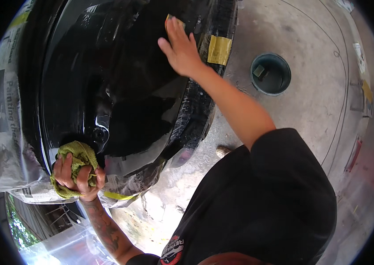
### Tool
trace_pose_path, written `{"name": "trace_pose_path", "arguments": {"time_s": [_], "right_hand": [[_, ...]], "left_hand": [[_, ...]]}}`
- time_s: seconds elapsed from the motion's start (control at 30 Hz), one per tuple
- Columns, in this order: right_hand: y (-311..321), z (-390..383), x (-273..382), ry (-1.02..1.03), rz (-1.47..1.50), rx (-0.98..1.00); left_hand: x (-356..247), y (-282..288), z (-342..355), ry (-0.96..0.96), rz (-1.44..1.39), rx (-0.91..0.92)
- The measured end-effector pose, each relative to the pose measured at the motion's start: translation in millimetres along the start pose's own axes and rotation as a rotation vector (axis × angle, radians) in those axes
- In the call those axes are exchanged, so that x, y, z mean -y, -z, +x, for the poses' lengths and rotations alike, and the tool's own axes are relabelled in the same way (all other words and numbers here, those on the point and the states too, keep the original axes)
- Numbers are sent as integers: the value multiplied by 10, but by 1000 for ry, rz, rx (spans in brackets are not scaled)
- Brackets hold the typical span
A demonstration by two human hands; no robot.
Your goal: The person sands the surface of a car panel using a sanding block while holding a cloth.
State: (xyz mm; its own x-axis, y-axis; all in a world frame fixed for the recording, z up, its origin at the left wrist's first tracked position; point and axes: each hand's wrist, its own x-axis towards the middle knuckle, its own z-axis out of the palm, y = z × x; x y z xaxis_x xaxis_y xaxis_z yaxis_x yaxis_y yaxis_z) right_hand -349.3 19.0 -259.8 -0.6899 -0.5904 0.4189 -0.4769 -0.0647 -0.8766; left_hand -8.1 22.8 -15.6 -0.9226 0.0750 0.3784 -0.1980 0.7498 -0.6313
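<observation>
My left hand [77, 176] is closed around a crumpled green cloth [83, 154], which rests against the lower left of a glossy black vehicle panel [138, 88]. Farther up, my right hand [181, 51] lies on the same panel with its fingers stretched out and the thumb apart. Beneath those fingertips is a small yellow-backed piece of sandpaper [168, 18], mostly covered by the hand. A second yellow sheet [219, 49], which looks like sandpaper, lies on the panel's right edge, beside my right wrist. The panel looks wet, with pale streaks along that edge.
Newspaper and plastic masking [8, 110] border the panel on the left and below. On the concrete floor to the right stands a dark round bucket [271, 54] with liquid and a small block inside. A thin cable [345, 66] runs along the floor farther right.
</observation>
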Motion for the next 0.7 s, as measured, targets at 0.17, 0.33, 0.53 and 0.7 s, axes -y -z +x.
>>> {"name": "trace_pose_path", "arguments": {"time_s": [0.17, 0.33, 0.53, 0.7], "right_hand": [[-7, -576, 53, -10, -62, 200], [75, 146, -190, -83, -62, -5], [84, -974, 239, 3, -41, 314], [67, -601, 133, -17, -26, 146]], "left_hand": [[-8, -15, -43, 3, -16, 3], [9, -14, -15, 0, -10, 1], [-14, 2, -20, -7, -13, 1], [-11, -16, 45, -22, -22, -8]]}}
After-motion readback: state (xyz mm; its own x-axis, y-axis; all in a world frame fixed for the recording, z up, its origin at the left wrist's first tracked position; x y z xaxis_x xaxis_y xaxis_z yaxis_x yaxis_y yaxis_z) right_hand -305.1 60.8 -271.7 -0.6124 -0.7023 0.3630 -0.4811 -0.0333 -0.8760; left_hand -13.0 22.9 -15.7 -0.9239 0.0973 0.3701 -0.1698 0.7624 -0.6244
